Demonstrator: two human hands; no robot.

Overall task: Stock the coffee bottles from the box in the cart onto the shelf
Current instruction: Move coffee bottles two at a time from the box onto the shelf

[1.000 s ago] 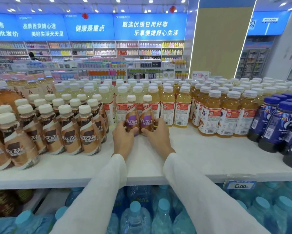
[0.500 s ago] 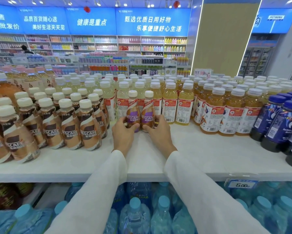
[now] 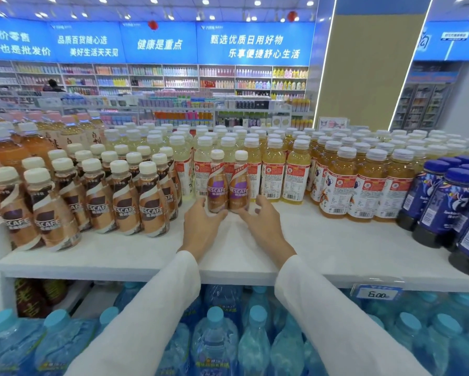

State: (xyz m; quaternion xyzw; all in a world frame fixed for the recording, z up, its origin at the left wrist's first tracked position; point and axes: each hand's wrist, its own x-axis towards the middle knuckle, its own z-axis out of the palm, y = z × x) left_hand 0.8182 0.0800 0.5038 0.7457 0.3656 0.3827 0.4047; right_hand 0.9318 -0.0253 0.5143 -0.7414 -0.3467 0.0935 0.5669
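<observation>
Two purple-labelled Nescafe coffee bottles, the left bottle [image 3: 217, 183] and the right bottle [image 3: 239, 182], stand upright side by side on the white shelf [image 3: 336, 248], in front of the yellow drink bottles. My left hand [image 3: 202, 229] lies just below the left bottle, fingers loosened, fingertips still at its base. My right hand [image 3: 264, 226] is beside the right bottle's base with its fingers spread and curled, a small gap showing. Neither the cart nor the box is in view.
Brown-labelled Nescafe bottles [image 3: 124, 202] fill the shelf to the left. Amber tea bottles [image 3: 363, 191] and dark blue bottles [image 3: 444, 207] stand to the right. Water bottles [image 3: 217, 337] sit on the lower shelf, near a price tag [image 3: 378, 294].
Both hands gripped the two purple bottles before. Now the fingers have loosened and the hands have drawn slightly back, while the bottles stand on the shelf.
</observation>
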